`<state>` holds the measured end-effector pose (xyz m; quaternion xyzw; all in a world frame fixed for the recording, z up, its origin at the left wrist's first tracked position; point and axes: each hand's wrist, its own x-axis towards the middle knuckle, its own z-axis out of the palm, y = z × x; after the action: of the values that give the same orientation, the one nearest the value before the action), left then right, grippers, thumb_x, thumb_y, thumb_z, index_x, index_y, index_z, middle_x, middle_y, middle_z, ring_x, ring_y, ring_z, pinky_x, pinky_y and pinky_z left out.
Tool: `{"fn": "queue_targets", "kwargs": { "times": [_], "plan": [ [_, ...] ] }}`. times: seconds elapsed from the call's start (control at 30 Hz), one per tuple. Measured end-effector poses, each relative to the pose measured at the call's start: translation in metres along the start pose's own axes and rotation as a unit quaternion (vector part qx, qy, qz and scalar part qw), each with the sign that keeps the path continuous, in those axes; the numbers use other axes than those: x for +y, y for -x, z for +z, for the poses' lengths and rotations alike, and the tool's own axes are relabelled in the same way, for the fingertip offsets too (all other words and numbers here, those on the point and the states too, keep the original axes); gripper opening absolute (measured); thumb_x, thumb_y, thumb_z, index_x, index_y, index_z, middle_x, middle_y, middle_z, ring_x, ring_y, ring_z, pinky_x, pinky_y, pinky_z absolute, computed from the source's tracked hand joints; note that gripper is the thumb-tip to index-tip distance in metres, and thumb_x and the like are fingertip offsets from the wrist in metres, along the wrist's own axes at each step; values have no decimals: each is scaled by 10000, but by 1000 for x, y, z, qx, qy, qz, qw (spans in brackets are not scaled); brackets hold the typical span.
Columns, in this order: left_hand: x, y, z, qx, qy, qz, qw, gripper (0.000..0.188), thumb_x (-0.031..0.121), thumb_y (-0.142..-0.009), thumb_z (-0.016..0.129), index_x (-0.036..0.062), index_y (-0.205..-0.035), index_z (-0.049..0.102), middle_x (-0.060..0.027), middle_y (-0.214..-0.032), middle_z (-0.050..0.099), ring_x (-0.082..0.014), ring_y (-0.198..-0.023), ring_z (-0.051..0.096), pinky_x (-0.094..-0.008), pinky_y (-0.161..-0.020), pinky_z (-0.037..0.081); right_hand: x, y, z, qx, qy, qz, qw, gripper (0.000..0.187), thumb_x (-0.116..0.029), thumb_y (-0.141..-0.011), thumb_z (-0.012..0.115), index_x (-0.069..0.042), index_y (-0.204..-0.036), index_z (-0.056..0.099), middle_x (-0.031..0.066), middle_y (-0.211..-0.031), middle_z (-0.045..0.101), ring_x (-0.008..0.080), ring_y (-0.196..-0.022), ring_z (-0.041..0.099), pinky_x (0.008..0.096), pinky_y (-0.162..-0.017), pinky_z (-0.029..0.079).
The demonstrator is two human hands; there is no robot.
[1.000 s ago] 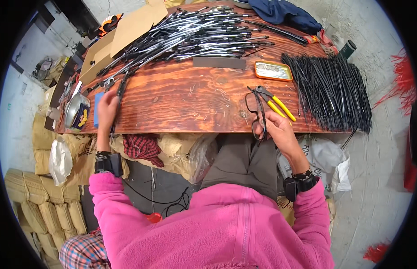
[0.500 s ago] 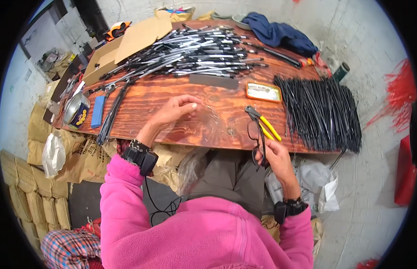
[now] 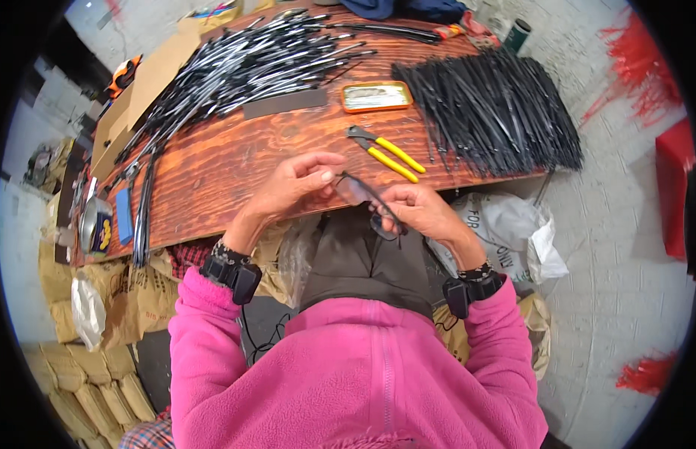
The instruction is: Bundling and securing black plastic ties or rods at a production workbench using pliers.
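A pair of dark-framed glasses (image 3: 354,190) is held over the near table edge, above my lap. My right hand (image 3: 422,214) is closed round one end of them. At the other end, my left hand (image 3: 294,185) has its thumb and fingers closed on the frame by a lens; its exact grip is partly hidden. Just beyond the hands lie cutting pliers with yellow handles (image 3: 393,159). Behind the pliers is a shallow orange-rimmed tin (image 3: 410,93) with pale contents.
A thick bundle of black strips (image 3: 497,112) covers the right of the wooden table (image 3: 213,179). Black and silver rods (image 3: 265,60) are heaped at the back beside an open cardboard box (image 3: 108,146). A blue block (image 3: 124,215) and round can (image 3: 96,224) stand at left.
My right hand has brought the glasses left and up toward my left hand, which now meets them. The view has tilted downward and shifted, so the table appears higher in the picture.
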<state>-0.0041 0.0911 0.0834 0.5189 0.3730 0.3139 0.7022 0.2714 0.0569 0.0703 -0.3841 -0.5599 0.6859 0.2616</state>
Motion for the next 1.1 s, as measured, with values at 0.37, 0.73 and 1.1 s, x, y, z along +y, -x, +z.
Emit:
{"fn": "queue_targets", "kwargs": {
  "times": [0.37,0.73,1.1],
  "plan": [
    [-1,-7,15,-45,-104,-50,992,214,136,-909,696,35,-1092,655,30,-892,662,-10,-768,572,-152,-638,441,-5,21,-6,7,-24,-59,998,185,-171,-947,618,6,-996,641,5,-812,636,63,-728,576,217,-654,461],
    [11,-8,17,-74,-61,-55,994,230,102,-841,758,49,-1024,630,30,-904,640,-47,-800,581,-197,-732,469,-24,23,-20,150,131,-91,976,157,-130,-925,653,4,-1000,618,4,-824,637,73,-738,577,228,-689,475],
    [18,-5,31,-102,79,46,991,271,159,-817,779,23,-1018,659,-6,-1027,631,-83,-888,603,-222,-803,482,-32,17,-9,223,-14,-172,959,180,-176,-924,671,-6,-960,623,20,-818,636,71,-749,578,229,-695,486]
  ]
}}
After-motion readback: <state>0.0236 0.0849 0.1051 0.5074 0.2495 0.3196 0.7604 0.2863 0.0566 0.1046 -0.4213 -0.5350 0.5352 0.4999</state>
